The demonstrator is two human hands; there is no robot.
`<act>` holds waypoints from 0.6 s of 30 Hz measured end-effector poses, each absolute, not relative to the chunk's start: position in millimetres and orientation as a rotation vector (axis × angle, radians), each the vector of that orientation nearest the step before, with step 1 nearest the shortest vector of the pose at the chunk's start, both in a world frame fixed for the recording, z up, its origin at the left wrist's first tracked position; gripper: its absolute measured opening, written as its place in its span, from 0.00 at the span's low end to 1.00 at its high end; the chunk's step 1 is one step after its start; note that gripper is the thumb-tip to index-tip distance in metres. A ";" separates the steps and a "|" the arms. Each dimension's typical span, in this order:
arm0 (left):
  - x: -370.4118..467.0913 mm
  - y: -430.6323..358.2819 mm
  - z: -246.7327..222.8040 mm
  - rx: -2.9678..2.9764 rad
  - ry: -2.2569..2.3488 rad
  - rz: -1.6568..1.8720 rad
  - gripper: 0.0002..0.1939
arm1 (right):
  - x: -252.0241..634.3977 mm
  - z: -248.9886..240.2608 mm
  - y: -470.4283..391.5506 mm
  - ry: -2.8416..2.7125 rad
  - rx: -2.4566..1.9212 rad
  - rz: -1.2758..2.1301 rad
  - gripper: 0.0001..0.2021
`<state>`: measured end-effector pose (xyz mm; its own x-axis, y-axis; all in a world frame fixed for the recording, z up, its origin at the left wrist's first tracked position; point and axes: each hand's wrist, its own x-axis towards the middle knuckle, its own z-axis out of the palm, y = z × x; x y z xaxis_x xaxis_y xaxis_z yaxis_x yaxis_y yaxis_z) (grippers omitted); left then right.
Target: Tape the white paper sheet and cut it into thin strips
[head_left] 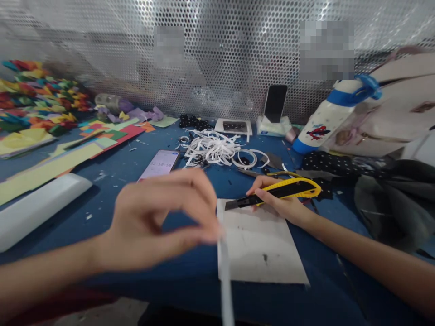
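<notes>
Between thumb and fingertips, my left hand (pixel 163 217) pinches the top end of a narrow white paper strip (pixel 226 280), which hangs down past the bottom of the view. Both hand and strip are slightly blurred. My right hand (pixel 272 201) is closed on a yellow and black utility knife (pixel 288 188), its dark blade pointing left over the top edge of a white sheet (pixel 261 244). That sheet lies flat on the blue table and bears a few dark marks. Farther back sits a loose pile of curled white paper strips (pixel 217 147).
Coloured paper (pixel 78 149) and folded scraps (pixel 37 95) crowd the left, with a long white object (pixel 41 208) in front. A lit phone (pixel 159 165) lies behind my left hand. At right stand a bottle (pixel 326 113), a bag (pixel 394 104) and dark fabric (pixel 390 213).
</notes>
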<state>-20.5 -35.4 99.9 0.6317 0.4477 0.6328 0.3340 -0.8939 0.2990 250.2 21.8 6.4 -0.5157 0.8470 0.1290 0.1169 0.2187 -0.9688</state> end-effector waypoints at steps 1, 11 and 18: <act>-18.7 -22.7 101.1 2.630 0.626 1.169 0.13 | 250.0 5.3 21.9 -1.797 -0.877 1.359 0.13; -2.9 136.7 91.9 2.743 1.007 0.927 0.08 | 250.0 -1.6 24.4 -1.745 -0.839 1.431 0.13; 2.5 172.1 87.5 2.926 1.141 0.831 0.13 | 251.7 -3.3 26.4 -1.760 -0.818 1.437 0.11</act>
<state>2.5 172.1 87.5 0.6235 0.6036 0.4969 0.6580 -0.7484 0.0834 251.7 26.4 -3.3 -0.5468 0.8269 0.1317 0.0361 0.1805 -0.9829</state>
